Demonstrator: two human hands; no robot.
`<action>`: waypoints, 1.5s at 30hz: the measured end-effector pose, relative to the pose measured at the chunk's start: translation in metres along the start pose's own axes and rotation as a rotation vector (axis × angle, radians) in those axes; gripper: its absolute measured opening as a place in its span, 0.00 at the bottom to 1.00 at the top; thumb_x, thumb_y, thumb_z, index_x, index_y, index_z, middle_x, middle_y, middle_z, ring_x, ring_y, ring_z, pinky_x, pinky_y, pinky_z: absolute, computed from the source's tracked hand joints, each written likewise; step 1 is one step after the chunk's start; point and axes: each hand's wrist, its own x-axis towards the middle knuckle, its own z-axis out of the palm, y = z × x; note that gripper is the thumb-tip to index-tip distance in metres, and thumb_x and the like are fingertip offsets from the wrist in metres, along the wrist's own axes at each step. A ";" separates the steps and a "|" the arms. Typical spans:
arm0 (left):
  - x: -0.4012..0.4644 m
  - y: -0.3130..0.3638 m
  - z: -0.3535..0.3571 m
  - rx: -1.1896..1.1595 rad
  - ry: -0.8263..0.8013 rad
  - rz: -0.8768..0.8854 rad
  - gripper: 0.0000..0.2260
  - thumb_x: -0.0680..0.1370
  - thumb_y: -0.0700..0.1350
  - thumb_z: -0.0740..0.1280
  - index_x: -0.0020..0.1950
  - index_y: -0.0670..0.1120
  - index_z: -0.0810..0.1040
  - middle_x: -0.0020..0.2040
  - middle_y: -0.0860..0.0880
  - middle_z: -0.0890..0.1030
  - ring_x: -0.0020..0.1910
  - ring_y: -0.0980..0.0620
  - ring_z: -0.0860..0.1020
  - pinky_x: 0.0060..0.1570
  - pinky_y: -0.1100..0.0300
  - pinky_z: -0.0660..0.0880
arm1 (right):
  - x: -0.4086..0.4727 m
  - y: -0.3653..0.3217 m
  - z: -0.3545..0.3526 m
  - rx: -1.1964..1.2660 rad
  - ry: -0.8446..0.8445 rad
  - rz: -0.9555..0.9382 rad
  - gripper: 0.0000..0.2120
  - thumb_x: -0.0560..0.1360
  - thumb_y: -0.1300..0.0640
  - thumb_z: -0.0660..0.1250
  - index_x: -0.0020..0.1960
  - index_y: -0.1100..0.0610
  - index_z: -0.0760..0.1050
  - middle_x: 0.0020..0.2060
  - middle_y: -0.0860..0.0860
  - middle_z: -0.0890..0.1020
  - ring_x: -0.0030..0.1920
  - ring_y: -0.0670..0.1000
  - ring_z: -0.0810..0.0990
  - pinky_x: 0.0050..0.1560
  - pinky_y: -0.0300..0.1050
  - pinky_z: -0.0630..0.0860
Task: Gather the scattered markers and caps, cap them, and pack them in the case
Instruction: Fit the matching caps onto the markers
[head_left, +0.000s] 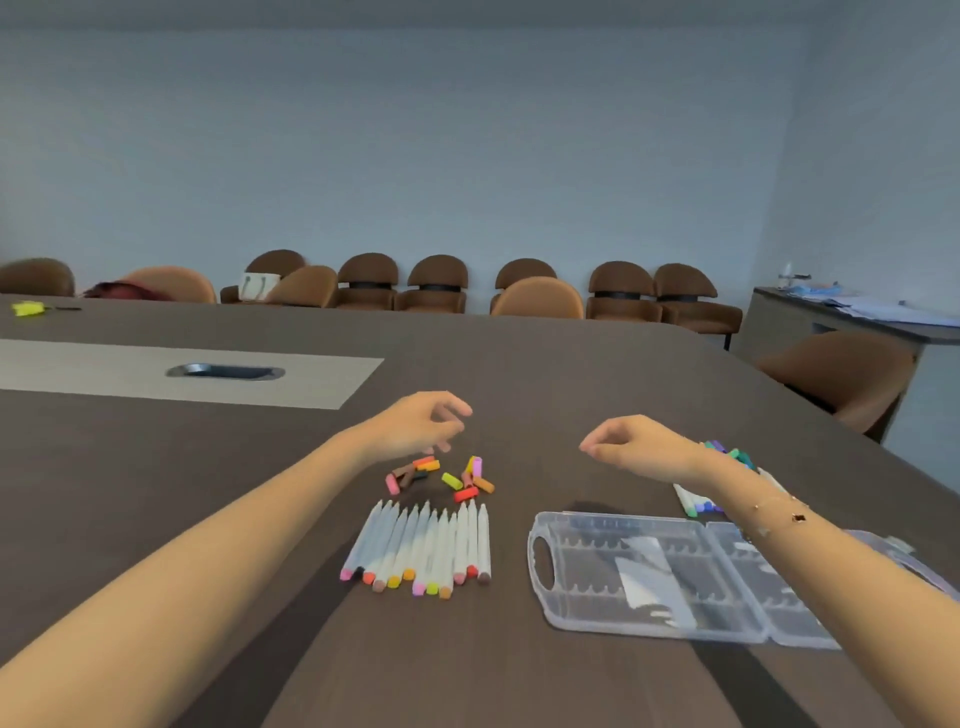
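Nearest on the dark desk (519, 686): clear plastic case (644, 571), lying open and flat at the near right, handle end to the left, slotted trays bare of markers. Left of it, a row of uncapped markers (421, 551), packed side by side, long axes running near to far, coloured ends toward the camera, bare tips pointing away. Just beyond those tips, a loose cluster of caps (441, 475) in pink, brown, orange, yellow and red, lying every which way. Farther right, half hidden behind the right forearm, a second small heap of markers and caps (722, 467) in greens, blues and purples.

Above the caps, left hand (421, 423), fingers loosely curled downward, holding nothing, directly over the far left edge of the cluster and plainly the nearer of the two hands. Right hand (631, 444), also loosely curled and empty, hovering well apart to the right, beyond the far edge of the case.

Likely next: a short drop of the left hand onto a cap, then a marker from the row just nearer, cap pushed on along the marker's near-far axis.
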 end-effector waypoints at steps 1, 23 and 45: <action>-0.009 -0.009 -0.002 0.017 0.011 -0.020 0.09 0.80 0.46 0.61 0.60 0.51 0.75 0.54 0.51 0.78 0.42 0.57 0.80 0.41 0.64 0.76 | -0.002 -0.006 0.010 -0.016 -0.030 0.000 0.08 0.78 0.53 0.63 0.53 0.53 0.79 0.54 0.47 0.80 0.53 0.45 0.77 0.55 0.38 0.70; -0.015 -0.089 -0.015 0.152 -0.478 -0.827 0.20 0.75 0.48 0.69 0.62 0.37 0.74 0.46 0.45 0.78 0.42 0.51 0.79 0.40 0.61 0.80 | 0.076 -0.053 0.086 -0.138 -0.133 -0.136 0.07 0.79 0.53 0.60 0.52 0.49 0.77 0.52 0.44 0.78 0.53 0.43 0.76 0.54 0.35 0.72; -0.015 -0.125 -0.037 -0.114 -0.435 -0.562 0.10 0.78 0.45 0.61 0.53 0.42 0.78 0.49 0.46 0.83 0.46 0.53 0.82 0.53 0.59 0.79 | 0.143 -0.094 0.183 -0.528 -0.210 -0.651 0.18 0.77 0.65 0.60 0.59 0.49 0.77 0.60 0.45 0.77 0.60 0.47 0.69 0.62 0.44 0.71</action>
